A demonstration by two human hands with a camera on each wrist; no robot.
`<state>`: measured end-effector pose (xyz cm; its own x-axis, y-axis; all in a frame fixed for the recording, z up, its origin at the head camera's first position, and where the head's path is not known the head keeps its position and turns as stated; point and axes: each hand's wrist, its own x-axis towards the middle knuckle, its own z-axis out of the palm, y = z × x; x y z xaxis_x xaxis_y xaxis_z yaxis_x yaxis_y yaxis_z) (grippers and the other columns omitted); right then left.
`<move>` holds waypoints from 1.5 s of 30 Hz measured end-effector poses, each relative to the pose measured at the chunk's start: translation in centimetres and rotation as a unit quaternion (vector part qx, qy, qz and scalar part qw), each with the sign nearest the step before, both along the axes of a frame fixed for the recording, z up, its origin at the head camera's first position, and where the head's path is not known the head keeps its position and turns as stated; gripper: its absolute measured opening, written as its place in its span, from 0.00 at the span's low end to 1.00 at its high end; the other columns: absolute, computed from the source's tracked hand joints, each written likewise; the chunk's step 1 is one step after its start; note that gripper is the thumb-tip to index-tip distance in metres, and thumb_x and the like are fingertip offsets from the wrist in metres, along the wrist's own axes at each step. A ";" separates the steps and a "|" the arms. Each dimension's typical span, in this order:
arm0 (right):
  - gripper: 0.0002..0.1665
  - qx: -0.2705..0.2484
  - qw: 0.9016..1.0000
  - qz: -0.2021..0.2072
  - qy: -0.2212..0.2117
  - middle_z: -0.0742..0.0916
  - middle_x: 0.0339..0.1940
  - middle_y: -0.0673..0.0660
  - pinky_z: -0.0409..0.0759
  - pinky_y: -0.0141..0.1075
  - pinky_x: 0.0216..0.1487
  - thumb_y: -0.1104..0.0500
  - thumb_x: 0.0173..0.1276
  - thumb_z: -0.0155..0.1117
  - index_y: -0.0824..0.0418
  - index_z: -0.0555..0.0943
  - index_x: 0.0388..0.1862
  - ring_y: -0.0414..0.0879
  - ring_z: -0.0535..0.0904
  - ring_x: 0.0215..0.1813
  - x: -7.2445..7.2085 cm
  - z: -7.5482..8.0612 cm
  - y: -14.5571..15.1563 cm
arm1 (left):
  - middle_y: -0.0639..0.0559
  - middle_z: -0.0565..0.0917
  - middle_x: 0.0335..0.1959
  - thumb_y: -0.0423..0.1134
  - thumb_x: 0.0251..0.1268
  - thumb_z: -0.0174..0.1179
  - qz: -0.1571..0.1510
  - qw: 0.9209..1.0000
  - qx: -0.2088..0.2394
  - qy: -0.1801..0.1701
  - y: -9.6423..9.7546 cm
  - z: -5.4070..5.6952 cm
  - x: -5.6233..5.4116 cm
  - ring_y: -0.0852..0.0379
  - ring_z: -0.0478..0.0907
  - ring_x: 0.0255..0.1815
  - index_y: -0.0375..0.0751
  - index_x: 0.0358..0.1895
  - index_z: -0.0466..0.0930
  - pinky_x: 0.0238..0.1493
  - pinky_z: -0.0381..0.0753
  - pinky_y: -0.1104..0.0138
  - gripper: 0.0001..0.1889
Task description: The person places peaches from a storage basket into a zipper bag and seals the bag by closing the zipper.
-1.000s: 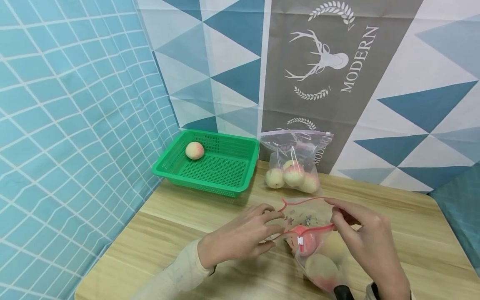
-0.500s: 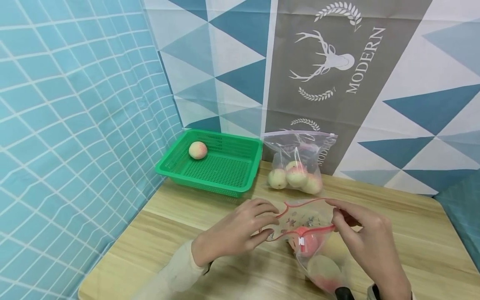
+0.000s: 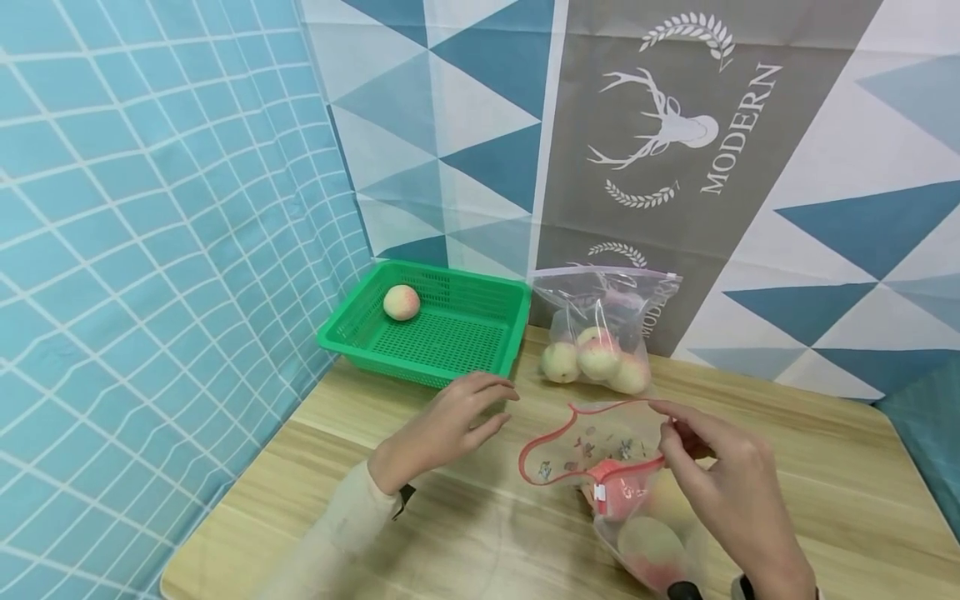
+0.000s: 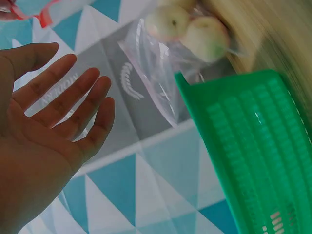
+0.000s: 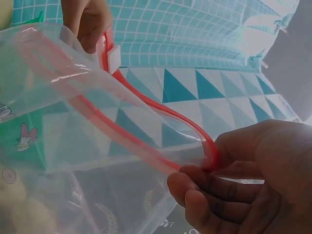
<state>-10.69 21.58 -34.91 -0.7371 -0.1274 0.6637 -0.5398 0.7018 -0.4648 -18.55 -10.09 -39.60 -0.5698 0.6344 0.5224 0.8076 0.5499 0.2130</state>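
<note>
My right hand [image 3: 723, 475] pinches the red-edged mouth of a clear zip bag [image 3: 600, 442] between thumb and fingers. The bag mouth gapes toward the left, and a white slider [image 3: 600, 493] sits on its near edge. Inside lie a few peaches [image 3: 651, 542], partly covered by the right hand. In the right wrist view the thumb and fingertips squeeze the red seal [image 5: 209, 153]. My left hand [image 3: 450, 429] is off the bag, fingers spread and holding nothing, just in front of the green basket [image 3: 420, 375]. One peach [image 3: 402, 302] rests in the basket's back left.
A second zip bag [image 3: 603, 300] with several peaches stands against the patterned backdrop, right of the basket. A small black object [image 3: 684, 590] shows at the bottom edge. The wooden table [image 3: 300, 517] ends on the left by a blue tiled sheet [image 3: 150, 292].
My left hand has let go of the bag mouth and moved left and up toward the basket. The right hand keeps its pinch on the bag, and the view has shifted slightly.
</note>
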 end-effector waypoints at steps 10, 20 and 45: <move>0.21 -0.006 1.000 0.007 0.002 0.83 0.24 0.43 0.75 0.17 0.31 0.76 0.57 0.65 0.58 0.88 0.46 0.32 0.77 0.24 -0.1 -0.4 -0.3 | 0.45 0.81 0.57 0.34 0.67 0.64 0.046 0.999 0.006 -0.008 -3.1 -0.8 -2.5 0.48 0.75 0.62 0.36 0.54 0.82 0.64 0.74 0.56 0.14; 0.20 -0.004 1.000 0.002 -0.002 0.84 0.25 0.43 0.74 0.18 0.31 0.75 0.58 0.65 0.58 0.88 0.46 0.31 0.77 0.25 -0.2 -0.3 -0.1 | 0.45 0.81 0.56 0.33 0.66 0.65 0.058 0.998 -0.017 0.003 -4.8 -0.8 -4.6 0.48 0.74 0.62 0.37 0.54 0.81 0.63 0.74 0.56 0.14; 0.19 0.003 1.000 -0.003 0.006 0.83 0.23 0.41 0.75 0.18 0.31 0.75 0.58 0.66 0.57 0.88 0.44 0.30 0.76 0.23 -0.2 -0.3 0.2 | 0.44 0.78 0.61 0.33 0.70 0.61 0.150 0.985 0.035 -0.082 -9.7 -3.0 -10.3 0.44 0.70 0.66 0.39 0.60 0.77 0.66 0.68 0.49 0.17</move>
